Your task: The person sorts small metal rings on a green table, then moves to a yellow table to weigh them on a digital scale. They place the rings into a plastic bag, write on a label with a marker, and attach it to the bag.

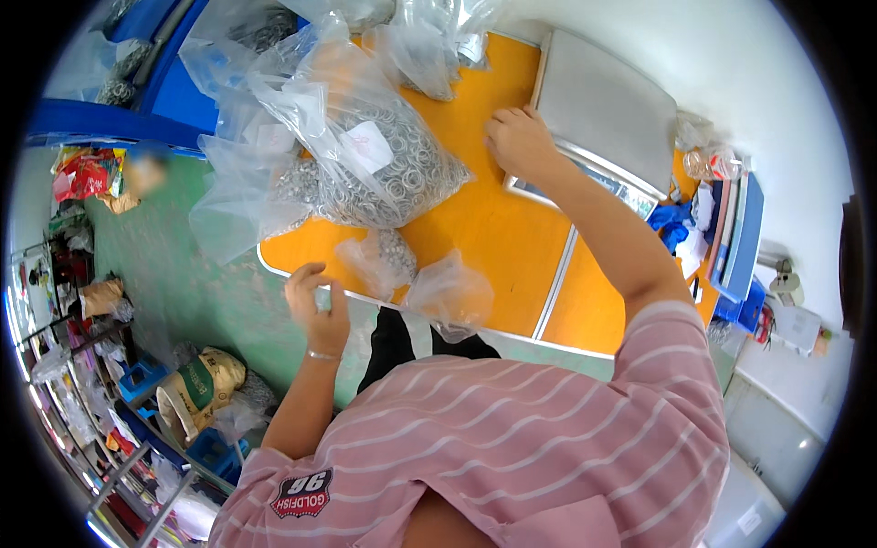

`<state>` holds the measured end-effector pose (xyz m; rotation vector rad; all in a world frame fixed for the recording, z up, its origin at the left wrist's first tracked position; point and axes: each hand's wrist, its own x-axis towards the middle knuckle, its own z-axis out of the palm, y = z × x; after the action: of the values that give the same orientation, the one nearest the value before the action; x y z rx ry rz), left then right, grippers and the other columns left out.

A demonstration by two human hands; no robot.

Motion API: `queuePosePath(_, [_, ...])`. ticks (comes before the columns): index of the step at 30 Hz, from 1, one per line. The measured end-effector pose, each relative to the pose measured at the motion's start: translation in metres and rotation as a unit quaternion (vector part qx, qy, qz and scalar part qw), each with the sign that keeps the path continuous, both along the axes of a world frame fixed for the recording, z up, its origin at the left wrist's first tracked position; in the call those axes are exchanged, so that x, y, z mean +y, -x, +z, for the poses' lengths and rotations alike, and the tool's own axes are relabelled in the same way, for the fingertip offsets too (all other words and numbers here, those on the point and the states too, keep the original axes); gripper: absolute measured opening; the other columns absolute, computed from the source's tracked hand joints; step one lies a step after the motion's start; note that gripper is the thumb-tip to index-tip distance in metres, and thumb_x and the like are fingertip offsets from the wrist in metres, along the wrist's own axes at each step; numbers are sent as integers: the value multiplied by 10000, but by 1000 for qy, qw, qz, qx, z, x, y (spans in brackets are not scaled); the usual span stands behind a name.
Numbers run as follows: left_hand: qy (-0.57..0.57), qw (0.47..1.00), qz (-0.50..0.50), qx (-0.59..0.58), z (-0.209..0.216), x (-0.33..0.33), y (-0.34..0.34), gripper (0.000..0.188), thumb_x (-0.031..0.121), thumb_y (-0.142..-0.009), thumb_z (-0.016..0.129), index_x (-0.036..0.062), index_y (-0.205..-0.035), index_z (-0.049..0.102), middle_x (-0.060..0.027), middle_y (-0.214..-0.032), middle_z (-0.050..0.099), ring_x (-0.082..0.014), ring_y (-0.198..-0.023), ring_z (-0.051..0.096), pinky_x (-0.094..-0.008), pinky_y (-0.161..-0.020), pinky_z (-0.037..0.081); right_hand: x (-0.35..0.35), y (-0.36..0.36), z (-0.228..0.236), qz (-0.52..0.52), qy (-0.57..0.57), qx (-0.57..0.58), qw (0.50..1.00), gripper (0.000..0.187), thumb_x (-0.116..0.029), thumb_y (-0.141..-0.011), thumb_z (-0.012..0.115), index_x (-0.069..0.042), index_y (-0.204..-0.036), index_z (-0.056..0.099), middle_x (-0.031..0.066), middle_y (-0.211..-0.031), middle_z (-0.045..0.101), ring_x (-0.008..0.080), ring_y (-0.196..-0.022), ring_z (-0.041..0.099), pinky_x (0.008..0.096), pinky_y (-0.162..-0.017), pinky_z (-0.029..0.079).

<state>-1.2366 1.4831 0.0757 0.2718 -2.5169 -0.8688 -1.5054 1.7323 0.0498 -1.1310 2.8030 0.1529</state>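
The left hand [317,309] parts seemingly empty fingers; the right hand [521,142] curls by a scale [603,105], grip unclear. The bag of rings [402,183], at eleven o'clock, looks heavy, slippery, best cradled underneath.

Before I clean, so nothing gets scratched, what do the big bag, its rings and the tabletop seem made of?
Bag: thin, glossy clear plastic, judging by its see-through creases. Rings: probably metal, with a silvery sheen. Tabletop: smooth, evenly orange, perhaps laminate; core hidden.
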Motion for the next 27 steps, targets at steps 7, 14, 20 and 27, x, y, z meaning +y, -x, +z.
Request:
queuePosePath(7, [-31,995,85,-30,-1,-12,-58,173,-74,-697,571,32,-815,504,-140,-872,569,-266,-779,550,-342,-703,446,-34,58,-20,-20,-413,-92,906,301,-212,-786,577,-176,-1080,630,48,-1137,595,236,-1087,526,506,-956,251])
queuePosePath(14, [-168,972,120,-112,-28,-6,-82,132,-62,-714,588,21,-790,521,-94,-769,572,-176,-635,556,-267,-594,459,-45,64,-34,-23,-531,-67,844,401,-267,-822,558,-157,-1208,550,81,-1266,503,321,-1201,421,595,-981,182])
queuePosePath(20, [-176,962,145,-154,-33,-10,-84,103,-41,-725,597,18,-778,530,-84,-709,565,-166,-587,548,-266,-567,453,-44,65,-26,5,-544,-51,838,474,-236,-817,574,-137,-1272,484,97,-1335,431,354,-1234,370,603,-991,182])
queuePosePath(27, [-179,944,177,-213,-44,-26,-100,85,-2,-735,608,14,-781,537,-74,-672,562,-150,-571,553,-261,-547,448,-37,62,-68,19,-552,-24,833,378,-221,-853,506,-102,-1209,543,139,-1254,504,364,-1192,424,636,-972,163])
